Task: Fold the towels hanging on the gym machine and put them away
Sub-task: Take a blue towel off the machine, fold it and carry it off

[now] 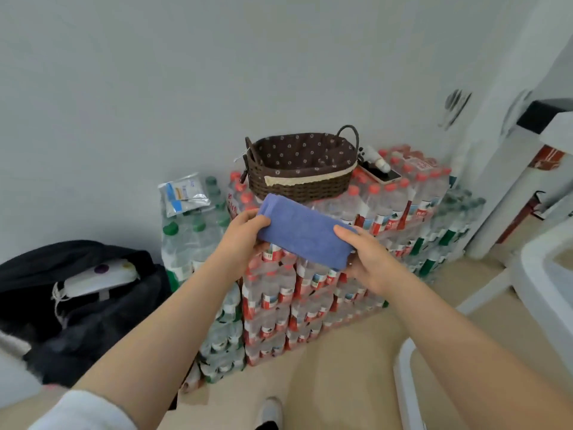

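A folded blue towel (302, 229) is held flat between both hands, in front of and just below a brown wicker basket (297, 181). My left hand (243, 232) grips the towel's left end. Its right end is held by my right hand (369, 259), fingers on top and thumb beneath. The basket has a dark flower-print lining, two handles and looks empty inside; it stands on a stack of shrink-wrapped water bottle packs (310, 293).
Green-capped bottle packs (198, 243) stand left of the stack, with a plastic packet on top. A black bag (83, 305) lies on the floor at left. A phone (381, 175) lies beside the basket. A white frame (542, 274) is at right.
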`<state>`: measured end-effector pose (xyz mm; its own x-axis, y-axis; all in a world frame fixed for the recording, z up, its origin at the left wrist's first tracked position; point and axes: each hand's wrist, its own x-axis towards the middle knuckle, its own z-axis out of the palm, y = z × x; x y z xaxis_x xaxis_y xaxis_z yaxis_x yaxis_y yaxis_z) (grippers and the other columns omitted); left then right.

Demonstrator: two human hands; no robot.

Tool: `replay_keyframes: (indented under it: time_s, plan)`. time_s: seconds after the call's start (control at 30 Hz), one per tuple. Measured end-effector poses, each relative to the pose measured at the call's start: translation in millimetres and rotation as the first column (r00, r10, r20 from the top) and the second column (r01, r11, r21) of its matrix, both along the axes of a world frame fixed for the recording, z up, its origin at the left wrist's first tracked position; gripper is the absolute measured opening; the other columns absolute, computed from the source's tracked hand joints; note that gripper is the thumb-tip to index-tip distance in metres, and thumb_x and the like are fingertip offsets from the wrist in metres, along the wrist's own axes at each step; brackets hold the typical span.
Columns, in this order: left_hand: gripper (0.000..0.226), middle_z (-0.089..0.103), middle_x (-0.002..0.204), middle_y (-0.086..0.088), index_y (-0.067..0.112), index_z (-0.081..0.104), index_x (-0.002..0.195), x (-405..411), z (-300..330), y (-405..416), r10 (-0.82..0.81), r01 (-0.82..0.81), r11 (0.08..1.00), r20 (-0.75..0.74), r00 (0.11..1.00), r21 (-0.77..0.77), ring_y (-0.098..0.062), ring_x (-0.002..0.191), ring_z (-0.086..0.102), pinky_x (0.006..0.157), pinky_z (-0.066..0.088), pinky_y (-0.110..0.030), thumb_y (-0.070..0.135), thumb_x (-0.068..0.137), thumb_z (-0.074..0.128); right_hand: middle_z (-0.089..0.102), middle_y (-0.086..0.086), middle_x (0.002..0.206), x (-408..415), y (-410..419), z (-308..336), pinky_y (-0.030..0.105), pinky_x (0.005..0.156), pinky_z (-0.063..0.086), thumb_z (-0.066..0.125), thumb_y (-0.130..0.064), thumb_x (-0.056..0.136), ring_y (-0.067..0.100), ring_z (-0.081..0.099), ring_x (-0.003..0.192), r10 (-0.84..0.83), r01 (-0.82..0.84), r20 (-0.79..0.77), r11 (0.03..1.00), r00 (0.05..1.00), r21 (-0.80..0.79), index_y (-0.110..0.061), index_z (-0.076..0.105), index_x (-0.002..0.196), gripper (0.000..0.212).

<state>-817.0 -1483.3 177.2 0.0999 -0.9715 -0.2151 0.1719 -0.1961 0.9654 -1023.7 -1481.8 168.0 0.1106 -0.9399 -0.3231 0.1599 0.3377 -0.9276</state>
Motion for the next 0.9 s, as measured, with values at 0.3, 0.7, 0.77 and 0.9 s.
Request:
replay_keyframes:
  time_s: [0.3, 0.7, 0.77, 0.9]
  plan:
    - [0.008, 0.047, 0.081, -0.004, 0.019, 0.039, 0.095, -20, 62, -215, 0.011, 0.083, 0.97, 0.38, 0.925, -0.23, -0.021, 0.074, 0.049, 0.074, 0.052, -0.042, 0.015, 0.094, 0.046, 0.045, -0.001, 0.093, -17, -175, 53, 0.027, 0.067, 0.045, 0.06, -0.033, 0.088, 0.014, 0.05, 0.08, -0.087, -0.118, -0.53, 0.933, 0.843, -0.34, -0.015, 0.037, 0.106, 0.033]
    - [0.024, 0.052, 0.074, 0.003, 0.015, 0.058, 0.073, -81, 36, -366, -0.151, 0.203, 0.977, 0.472, 0.869, -0.061, -0.008, 0.069, 0.045, 0.06, 0.037, -0.017, 0.0, 0.087, 0.046, 0.061, 0.02, 0.101, -42, -331, 66, 0.034, 0.062, 0.04, 0.038, -0.021, 0.097, 0.034, 0.058, 0.079, 0.205, -0.596, -0.946, 0.803, 0.253, 0.015, -0.03, 0.008, 0.148, 0.06]
    - [0.018, 0.056, 0.084, 0.002, 0.01, 0.064, 0.088, -82, 22, -373, -0.217, 0.249, 0.968, 0.509, 0.833, 0.004, -0.008, 0.077, 0.048, 0.067, 0.039, -0.018, -0.002, 0.086, 0.05, 0.058, 0.024, 0.117, -40, -343, 67, 0.037, 0.077, 0.044, 0.038, -0.03, 0.097, 0.037, 0.057, 0.1, 0.255, -0.663, -0.967, 0.724, 0.001, 0.191, -0.023, 0.007, 0.15, 0.061]
    - [0.024, 0.055, 0.11, 0.002, 0.007, 0.063, 0.109, -81, -4, -380, -0.341, 0.365, 0.925, 0.647, 0.682, 0.102, -0.008, 0.103, 0.047, 0.083, 0.035, -0.019, 0.002, 0.088, 0.052, 0.039, 0.016, 0.134, -32, -351, 57, 0.04, 0.091, 0.041, 0.05, -0.051, 0.088, 0.033, 0.043, 0.118, 0.093, -0.733, -0.938, 0.6, -0.334, 0.32, -0.009, 0.034, 0.138, 0.066]
